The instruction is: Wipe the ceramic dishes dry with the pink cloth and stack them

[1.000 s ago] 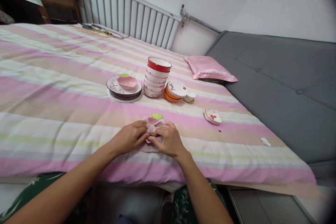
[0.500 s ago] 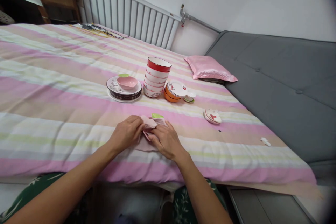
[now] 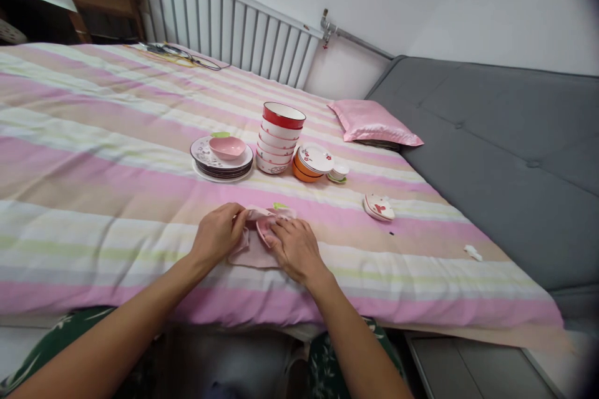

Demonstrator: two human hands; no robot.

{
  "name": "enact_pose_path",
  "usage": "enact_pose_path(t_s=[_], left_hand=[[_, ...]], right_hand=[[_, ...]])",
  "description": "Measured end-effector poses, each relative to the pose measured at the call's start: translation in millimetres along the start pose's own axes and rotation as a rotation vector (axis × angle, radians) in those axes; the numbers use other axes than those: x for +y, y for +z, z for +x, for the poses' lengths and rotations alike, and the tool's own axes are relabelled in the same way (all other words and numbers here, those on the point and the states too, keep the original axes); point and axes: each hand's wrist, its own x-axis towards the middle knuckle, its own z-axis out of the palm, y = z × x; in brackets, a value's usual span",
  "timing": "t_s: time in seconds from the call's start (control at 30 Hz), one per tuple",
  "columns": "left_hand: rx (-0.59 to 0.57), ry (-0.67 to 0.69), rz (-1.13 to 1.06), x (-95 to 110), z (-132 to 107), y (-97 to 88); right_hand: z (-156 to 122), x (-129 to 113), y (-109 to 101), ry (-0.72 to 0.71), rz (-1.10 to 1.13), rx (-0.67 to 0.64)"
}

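The glossy pink dish (image 3: 264,232) with a bright green leaf-shaped tab (image 3: 279,206) could skid or tip on the soft pink-and-white striped bedspread (image 3: 140,215) if the left hand (image 3: 219,232) tugs the thin pale-pink cloth (image 3: 255,255) harder than the right hand (image 3: 296,252) steadies it. Loose folds could also snag around the dish, which lies between the hands, partly covered by cloth. The left fingers pinch a cloth edge; the right fingers lie close together over the dish, their grip too hidden to tell. Compared with 0.5 s earlier, the left hand has drawn the cloth leftward, baring more pink side, while less green tab shows
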Motion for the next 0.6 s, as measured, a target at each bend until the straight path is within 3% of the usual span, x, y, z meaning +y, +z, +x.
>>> enact_pose_path(t_s=[0.27,0.6], left_hand=[[-0.015,-0.005,-0.198,9.1,-0.1,-1.4],[0.142,-0.372,-0.501,4.7,3.6,-5.8]], right_hand=[[1.3,-0.7,-6.5,0.009,0.002,0.0],[-1.0,0.1,-6.5,-0.162,0.23,-0.058]])
